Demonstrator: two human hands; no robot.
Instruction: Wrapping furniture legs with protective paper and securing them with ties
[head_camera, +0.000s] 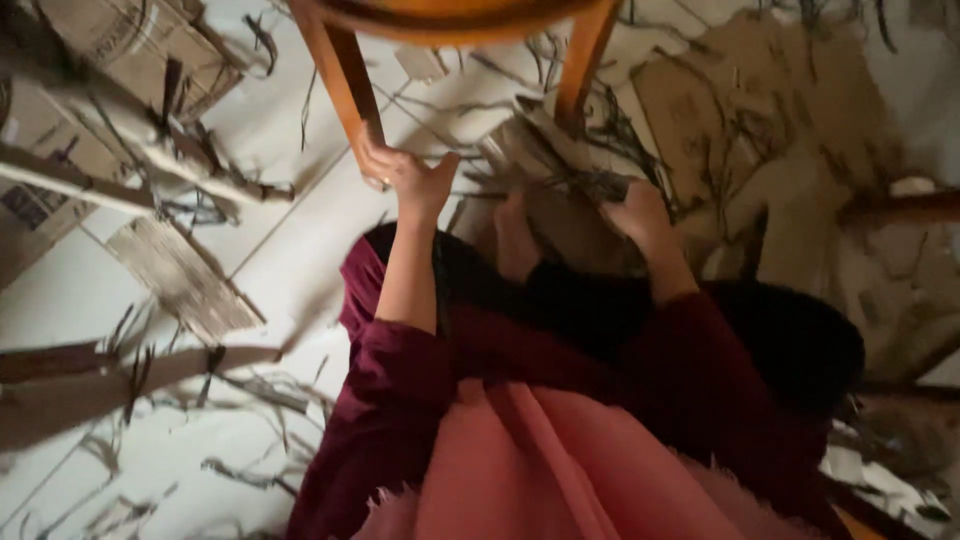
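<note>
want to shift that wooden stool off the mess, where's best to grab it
Grip the near leg partway down its bare straight section, coming from the left, where the left hand already rests. The other leg stands among cardboard scraps, which crowd its lower end.

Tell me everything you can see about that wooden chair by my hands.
Only the wooden chair's lower part shows at the top edge: a curved orange-brown seat rim and two straight legs standing on the pale tiled floor among cardboard scraps. The left hand touches the nearer leg; the right hand rests on cardboard strips.
</note>
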